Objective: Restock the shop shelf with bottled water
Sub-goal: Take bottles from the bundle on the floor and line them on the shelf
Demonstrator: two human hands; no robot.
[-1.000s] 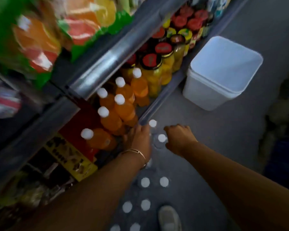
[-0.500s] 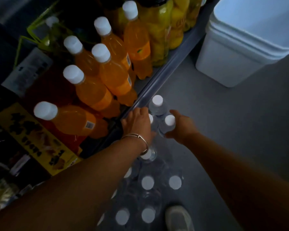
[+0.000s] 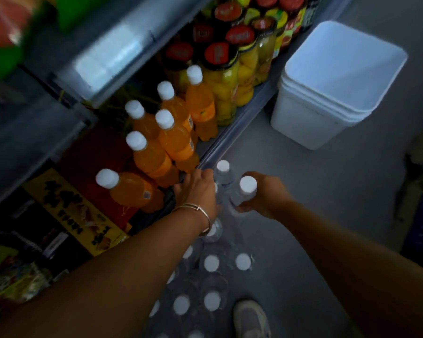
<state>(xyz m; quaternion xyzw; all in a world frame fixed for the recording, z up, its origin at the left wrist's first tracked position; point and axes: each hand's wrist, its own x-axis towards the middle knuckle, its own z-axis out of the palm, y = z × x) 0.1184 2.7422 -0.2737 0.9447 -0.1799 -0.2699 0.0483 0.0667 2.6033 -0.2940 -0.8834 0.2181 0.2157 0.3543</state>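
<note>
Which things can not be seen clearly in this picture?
- Head view: left hand covers its own fingers and whatever they hold.
- Clear plastic water bottle with white cap in right hand: label unreadable, dim.
- Green snack bags at top left: blurred, cut by the edge.

Just the one camera here, worn on the person's head, so it looks forward and steeply down past both forearms. Wide-angle lens, so the edges bend a fair bit. It faces the low shelf running up the left side, with the grey floor filling the right. It sits pretty close: the left hand and right hand land near mid-frame, and a shoe pokes in at the bottom edge. No second view to compare.
</note>
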